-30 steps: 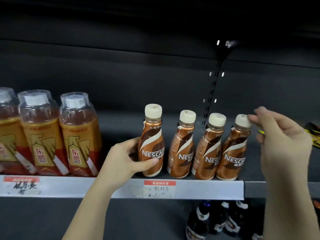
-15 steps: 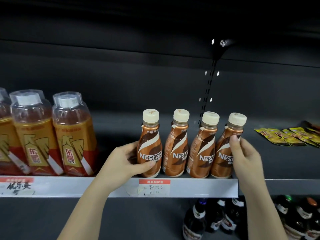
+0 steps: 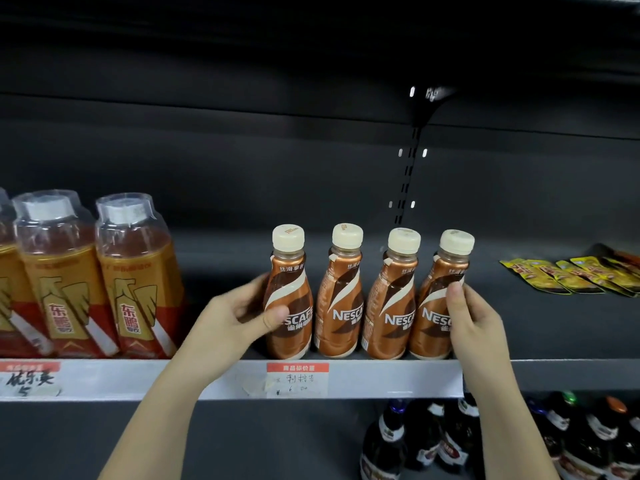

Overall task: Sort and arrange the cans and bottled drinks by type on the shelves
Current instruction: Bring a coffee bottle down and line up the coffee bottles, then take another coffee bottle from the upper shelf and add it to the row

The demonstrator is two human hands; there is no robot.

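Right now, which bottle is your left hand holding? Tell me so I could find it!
Look at the shelf edge with the red-topped price tag. Four brown coffee bottles stand above it. Mine is the leftmost coffee bottle, the one nearest the big orange bottles, with my left hand round it.

Leftmost orange bottle point(image 3: 5, 271) cut by frame edge; dark bottles point(image 3: 450, 441) below cropped, labels unreadable

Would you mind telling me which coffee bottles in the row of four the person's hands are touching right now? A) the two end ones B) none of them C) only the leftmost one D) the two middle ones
A: the left hand wraps the leftmost coffee bottle and the right hand rests against the rightmost coffee bottle, while the two middle bottles stand untouched.
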